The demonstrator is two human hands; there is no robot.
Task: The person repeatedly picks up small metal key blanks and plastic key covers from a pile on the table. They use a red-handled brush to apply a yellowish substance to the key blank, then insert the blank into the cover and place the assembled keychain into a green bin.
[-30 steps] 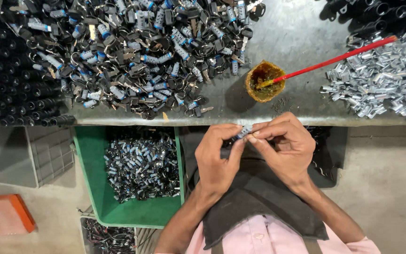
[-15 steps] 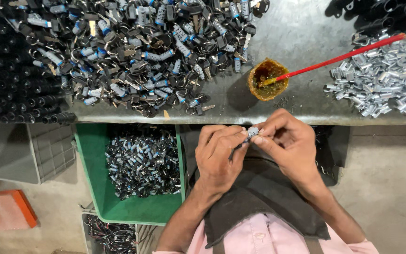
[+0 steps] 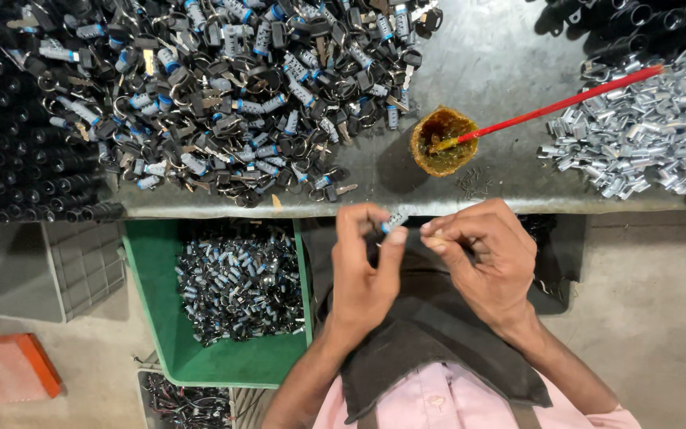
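Observation:
My left hand (image 3: 367, 266) pinches a small silver lock cylinder with a blue band (image 3: 395, 220) between thumb and fingertips, just below the edge of the grey workbench (image 3: 502, 56). My right hand (image 3: 486, 254) is beside it, fingers curled, its fingertips a short gap from the cylinder; I cannot tell whether it holds anything small. Both hands hover over a dark cloth (image 3: 430, 334) on my lap. A big heap of black keys and blue-banded cylinders (image 3: 224, 87) covers the bench at upper left.
A small brown cup of grease (image 3: 443, 141) holds a red stick (image 3: 565, 103). Shiny metal sleeves (image 3: 645, 135) are piled at right. Black tubes (image 3: 9, 151) are stacked at left. A green bin (image 3: 160, 262) of assembled parts, a grey crate (image 3: 57, 270) and an orange box (image 3: 9, 369) stand below.
The hands have drawn slightly apart; the cylinder that both held together now stays in my left fingers, and the right fingertips have come off it.

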